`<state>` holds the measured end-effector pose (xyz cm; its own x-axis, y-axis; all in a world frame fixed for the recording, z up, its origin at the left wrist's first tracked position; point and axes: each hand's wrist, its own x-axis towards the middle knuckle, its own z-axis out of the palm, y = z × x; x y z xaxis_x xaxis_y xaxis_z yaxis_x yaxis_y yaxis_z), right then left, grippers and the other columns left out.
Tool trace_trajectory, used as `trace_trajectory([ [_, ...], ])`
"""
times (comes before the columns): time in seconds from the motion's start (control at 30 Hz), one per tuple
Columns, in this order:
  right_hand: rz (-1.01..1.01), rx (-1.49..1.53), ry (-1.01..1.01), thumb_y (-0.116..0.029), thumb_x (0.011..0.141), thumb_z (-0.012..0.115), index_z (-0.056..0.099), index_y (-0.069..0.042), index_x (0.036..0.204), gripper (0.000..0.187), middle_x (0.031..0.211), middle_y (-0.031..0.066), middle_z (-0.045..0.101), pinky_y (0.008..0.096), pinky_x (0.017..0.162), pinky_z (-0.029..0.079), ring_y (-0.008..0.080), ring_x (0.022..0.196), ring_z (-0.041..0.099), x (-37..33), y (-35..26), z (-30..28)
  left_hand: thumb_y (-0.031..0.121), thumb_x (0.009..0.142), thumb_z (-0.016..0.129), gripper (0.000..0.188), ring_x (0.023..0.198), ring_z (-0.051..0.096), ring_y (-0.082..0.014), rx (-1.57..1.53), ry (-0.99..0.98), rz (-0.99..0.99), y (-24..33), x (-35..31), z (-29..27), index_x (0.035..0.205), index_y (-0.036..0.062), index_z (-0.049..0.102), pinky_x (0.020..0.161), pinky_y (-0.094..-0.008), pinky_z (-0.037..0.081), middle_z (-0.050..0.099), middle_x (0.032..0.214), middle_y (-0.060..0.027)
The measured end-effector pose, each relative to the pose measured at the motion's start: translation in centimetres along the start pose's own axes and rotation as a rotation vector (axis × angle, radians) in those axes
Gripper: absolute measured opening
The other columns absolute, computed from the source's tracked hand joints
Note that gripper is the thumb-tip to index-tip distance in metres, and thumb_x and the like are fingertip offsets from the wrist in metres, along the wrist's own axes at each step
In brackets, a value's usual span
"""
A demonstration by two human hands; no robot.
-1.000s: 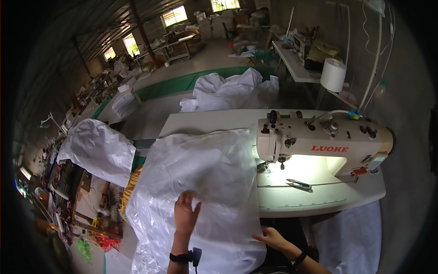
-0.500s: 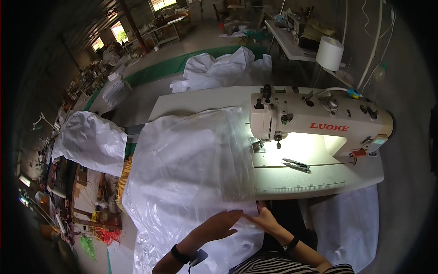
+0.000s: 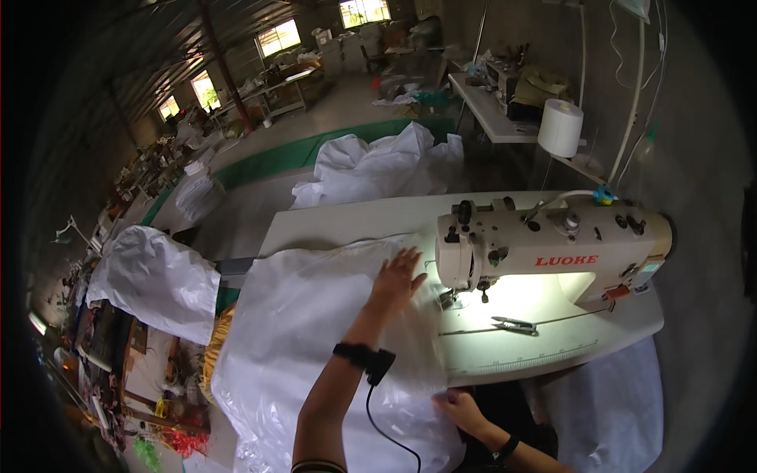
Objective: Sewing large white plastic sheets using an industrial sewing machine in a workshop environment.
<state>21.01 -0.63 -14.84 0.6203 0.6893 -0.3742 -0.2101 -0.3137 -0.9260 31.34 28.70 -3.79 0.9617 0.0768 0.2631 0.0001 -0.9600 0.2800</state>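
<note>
Left hand (image 3: 397,277) is seen in the head view palm down, fingers spread and with nothing gripped; it is laid on the far part of the white sheet (image 3: 296,323), at ten o'clock from the presser foot (image 3: 449,298). By the right hand (image 3: 464,411), at six o'clock from the foot, the sheet's near right edge appears to be pinched between thumb and curled fingers. The sheet itself is spread at eight to nine o'clock from the foot, over the pale work table (image 3: 307,225) and down past its near side.

From this pose, the step in hand is judged to be smoothing and squaring the sheet beside the sewing machine (image 3: 536,235). For the next move, the right edge would need to be kept straight and taut, with no fold trapped and fingers held clear of the needle.

Two hands are counted, one machine, one pair of thread snips (image 3: 516,325) at four o'clock and one thread cone (image 3: 561,128) at one o'clock. Three further loose white pieces or heaps are made out: a crumpled heap (image 3: 378,162) at eleven, a draped piece (image 3: 154,272) at nine and a hanging piece (image 3: 607,402) at four. How many layers are in the spread sheet cannot be told.
</note>
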Motion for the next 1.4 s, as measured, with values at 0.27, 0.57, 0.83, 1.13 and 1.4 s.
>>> trace_trajectory([
  [0.27,-0.093,-0.153,-0.002,-0.026,0.089,0.069,0.067,-0.001,0.104,0.030,0.073,0.0093,0.066,0.0315,0.063,0.049,0.0148,0.063,0.059,-3.0,-3.1,-3.4,0.038,0.090,0.059,0.074,0.148,0.020,-0.0310,0.081,-0.132,-0.184,-4.9,5.7,5.0,0.152,0.0114,0.029,0.117,-0.0591,0.014,0.025,0.159,-0.0110],
  [0.57,-0.268,-0.617,0.252,-0.026,0.091,0.060,0.068,-0.011,0.098,0.019,0.086,0.0138,0.068,0.0412,0.073,0.055,0.0328,0.081,0.067,-7.9,0.4,-11.0,0.022,0.093,0.058,0.036,0.115,0.049,-0.0254,0.028,-0.320,-0.240,-4.7,4.6,0.4,0.123,0.0035,0.052,0.100,-0.0437,0.035,0.054,0.124,-0.0130],
  [0.83,-0.167,-1.307,0.623,-0.007,0.083,0.056,0.059,0.001,0.112,0.029,0.098,0.0207,0.067,0.0399,0.048,0.053,0.0348,0.075,0.069,-4.7,17.2,-28.6,0.009,0.094,0.059,0.013,0.080,0.066,-0.0178,-0.398,-0.067,-0.211,8.1,-6.4,-5.3,0.095,0.0012,0.068,0.075,-0.0314,0.050,0.071,0.089,-0.0094],
  [1.13,-0.157,-1.165,0.342,-0.016,0.086,0.064,0.067,-0.010,0.094,0.011,0.087,0.0098,0.068,0.0393,0.069,0.054,0.0285,0.081,0.068,-10.0,13.9,-36.5,0.003,0.085,0.070,0.026,0.100,0.069,-0.0228,-0.784,-0.597,0.161,26.6,-10.8,1.3,0.110,0.0049,0.067,0.085,-0.0305,0.054,0.070,0.111,-0.0084],
  [1.4,-0.226,-0.553,0.491,-0.016,0.084,0.072,0.062,-0.004,0.092,0.018,0.087,0.0071,0.062,0.0315,0.073,0.053,0.0192,0.077,0.064,-21.9,3.2,-37.1,0.025,0.078,0.080,0.083,0.131,0.049,-0.0358,-0.812,-0.852,0.189,35.8,-9.0,18.5,0.144,-0.0008,0.037,0.107,-0.0372,0.041,0.047,0.142,-0.0251],
])
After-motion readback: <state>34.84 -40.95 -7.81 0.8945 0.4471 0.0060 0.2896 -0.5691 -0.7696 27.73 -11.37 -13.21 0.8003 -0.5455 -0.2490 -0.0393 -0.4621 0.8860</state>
